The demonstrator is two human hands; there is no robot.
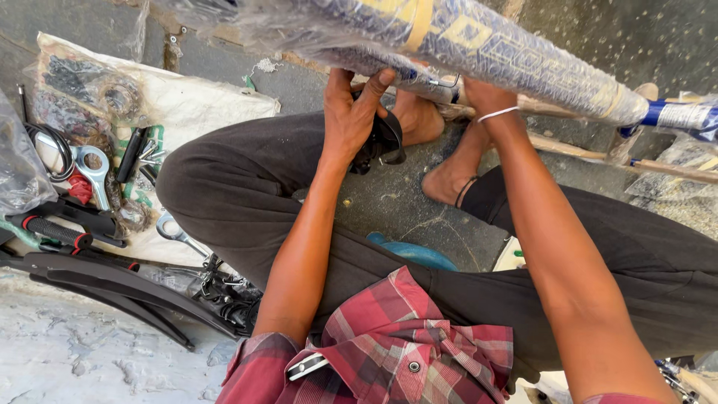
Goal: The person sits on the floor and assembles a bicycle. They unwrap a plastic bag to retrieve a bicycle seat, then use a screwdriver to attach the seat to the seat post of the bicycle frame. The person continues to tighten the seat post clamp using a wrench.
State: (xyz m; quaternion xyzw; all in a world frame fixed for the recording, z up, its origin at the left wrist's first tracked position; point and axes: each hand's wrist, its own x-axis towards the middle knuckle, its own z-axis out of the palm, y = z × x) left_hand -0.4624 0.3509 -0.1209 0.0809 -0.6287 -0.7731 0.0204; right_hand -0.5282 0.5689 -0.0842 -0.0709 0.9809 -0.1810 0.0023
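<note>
- Plastic-wrapped blue bicycle frame tube [479,45] runs across the top, lying over both sets of fingers
- left hand [351,112] reaches up with fingers curled against the tube's underside; a black part [383,141] sits just beside its palm; whether the fingers clasp it I cannot tell
- right hand [482,96] goes under the tube; its fingers are hidden, so their state is unclear; a white band [497,114] circles the wrist
- spanner [93,172] and black mudguards [127,295] lie well apart, left of the left fingers
</note>
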